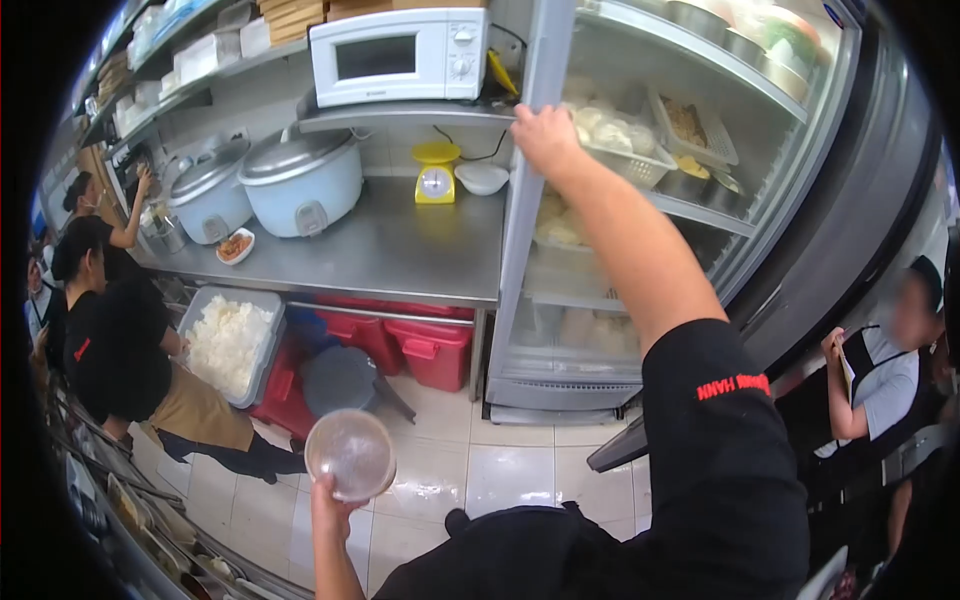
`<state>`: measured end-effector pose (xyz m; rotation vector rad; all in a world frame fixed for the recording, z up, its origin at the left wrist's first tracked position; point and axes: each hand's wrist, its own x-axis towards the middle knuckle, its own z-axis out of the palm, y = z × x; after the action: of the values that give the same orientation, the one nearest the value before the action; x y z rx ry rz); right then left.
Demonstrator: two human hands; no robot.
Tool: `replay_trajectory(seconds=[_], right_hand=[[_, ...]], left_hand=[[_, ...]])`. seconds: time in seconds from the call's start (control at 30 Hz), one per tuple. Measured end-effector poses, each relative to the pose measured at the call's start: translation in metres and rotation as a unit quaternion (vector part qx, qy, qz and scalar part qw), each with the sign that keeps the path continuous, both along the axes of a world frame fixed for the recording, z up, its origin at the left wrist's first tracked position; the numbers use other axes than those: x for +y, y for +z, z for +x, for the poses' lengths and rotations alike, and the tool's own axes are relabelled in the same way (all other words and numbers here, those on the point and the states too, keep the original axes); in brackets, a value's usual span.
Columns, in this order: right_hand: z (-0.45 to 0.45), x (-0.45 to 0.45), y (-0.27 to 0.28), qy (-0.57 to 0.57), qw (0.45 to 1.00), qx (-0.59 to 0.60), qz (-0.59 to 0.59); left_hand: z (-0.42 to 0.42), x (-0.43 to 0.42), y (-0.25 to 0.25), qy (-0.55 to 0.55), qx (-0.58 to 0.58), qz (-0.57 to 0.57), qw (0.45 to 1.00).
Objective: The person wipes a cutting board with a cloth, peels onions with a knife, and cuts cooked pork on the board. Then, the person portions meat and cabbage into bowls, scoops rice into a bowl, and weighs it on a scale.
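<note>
My left hand (335,515) grips a round translucent container (350,455) by its lower left side, above the tiled floor. What is inside the container is too unclear to name. My right hand (545,138) is stretched up to the left frame of the glass-fronted fridge door (530,210), its fingers curled round the edge. Behind the glass, the fridge shelves bear a white basket of round pale items (625,150), another basket of brown food (690,118) and metal pots (685,183).
A steel counter (420,245) bears rice cookers (300,185), a yellow scale (436,180) and a bowl. The microwave (400,58) sits above. A grey stool (340,382) stands near red bins (435,350). A co-worker (120,330) is beside a rice tub (230,345); another person (870,380) stands right.
</note>
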<state>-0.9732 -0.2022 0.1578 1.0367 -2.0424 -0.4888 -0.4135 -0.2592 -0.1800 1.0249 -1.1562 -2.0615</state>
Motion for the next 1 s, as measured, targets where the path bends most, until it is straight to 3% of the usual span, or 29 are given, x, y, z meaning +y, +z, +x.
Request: replay_trajectory(seconds=[0.07, 0.2, 0.3, 0.37, 0.57, 0.73, 1.0], right_hand=[[0.013, -0.012, 0.007, -0.05, 0.998, -0.018, 0.02], [0.034, -0.014, 0.01, -0.087, 0.995, 0.006, 0.053], [0.078, 0.023, 0.013, -0.05, 0.997, -0.013, 0.06], [0.115, 0.062, 0.011, 0.035, 0.999, 0.0, 0.031], [0.213, 0.161, 0.013, 0.122, 0.988, -0.076, -0.056], [0.248, 0.231, 0.003, 0.16, 0.981, -0.045, -0.104], [0.272, 0.324, -0.015, 0.17, 0.979, -0.034, -0.108]], left_hand=[[-0.025, -0.015, 0.025, -0.019, 0.022, -0.039, 0.999], [-0.049, -0.059, 0.009, -0.084, 0.016, 0.007, 0.996], [-0.077, -0.066, 0.015, -0.128, 0.02, 0.016, 0.991], [-0.096, -0.073, 0.01, -0.169, -0.005, 0.011, 0.986], [-0.193, -0.058, 0.009, -0.274, -0.055, -0.011, 0.96], [-0.31, -0.003, -0.005, -0.392, -0.039, -0.004, 0.919], [-0.489, 0.152, -0.008, -0.462, -0.003, 0.087, 0.882]])
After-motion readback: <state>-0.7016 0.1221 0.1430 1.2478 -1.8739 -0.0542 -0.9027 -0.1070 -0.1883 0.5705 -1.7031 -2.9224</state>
